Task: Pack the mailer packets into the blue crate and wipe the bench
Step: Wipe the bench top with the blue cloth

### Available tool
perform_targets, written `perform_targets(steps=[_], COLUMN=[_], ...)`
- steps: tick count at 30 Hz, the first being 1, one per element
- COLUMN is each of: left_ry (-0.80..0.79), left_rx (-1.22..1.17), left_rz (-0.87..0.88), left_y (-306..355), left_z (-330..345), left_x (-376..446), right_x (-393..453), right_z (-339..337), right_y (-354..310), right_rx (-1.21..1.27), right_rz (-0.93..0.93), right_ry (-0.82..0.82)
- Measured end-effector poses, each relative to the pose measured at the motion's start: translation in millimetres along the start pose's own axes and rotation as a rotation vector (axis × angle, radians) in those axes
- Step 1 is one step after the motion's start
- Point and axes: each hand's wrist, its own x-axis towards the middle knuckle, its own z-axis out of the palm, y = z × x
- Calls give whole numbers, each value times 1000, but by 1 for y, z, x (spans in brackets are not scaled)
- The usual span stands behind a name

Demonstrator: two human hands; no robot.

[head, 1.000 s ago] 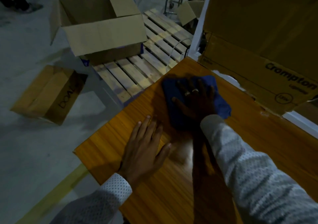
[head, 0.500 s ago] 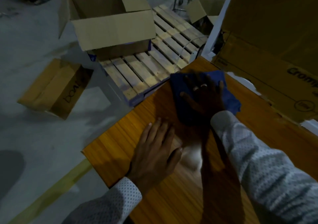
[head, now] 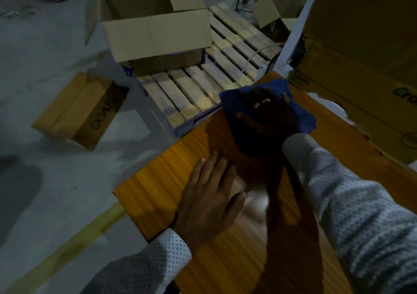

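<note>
Gleaming orange wooden bench (head: pixel 225 260), pallet (head: pixel 203 86) beyond, cardboard boxes (head: pixel 155 25) on concrete floor (head: pixel 45 180)

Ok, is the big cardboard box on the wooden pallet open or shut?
Open: the big cardboard box has its top flaps splayed outward, showing its interior.

My sleeves (head: pixel 361 214) are light grey-white cloth, printed all over with small dark dots, with buttoned-looking cuffs at both wrists. On my right hand (head: pixel 266 117) two fingers (head: pixel 261 103) carry pale rings.
</note>
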Motion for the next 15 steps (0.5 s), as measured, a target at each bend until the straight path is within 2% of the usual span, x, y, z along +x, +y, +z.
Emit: perform_targets(steps=[3, 6, 12, 15], left_ry=[4, 4, -49, -51], left_rx=[-2, -7, -6, -27], left_rz=[-3, -11, -38, -55], left_y=[2, 1, -2, -7], left_z=[-1, -2, -9, -11], left_x=[0, 0, -6, -20], right_x=[5, 28, -11, -31], right_z=[-1, -5, 0, 5], right_y=[15, 2, -35, -14], right_rx=[49, 108, 55, 24], right_rz=[53, 124, -64, -6], right_ry=[26, -8, 3, -5])
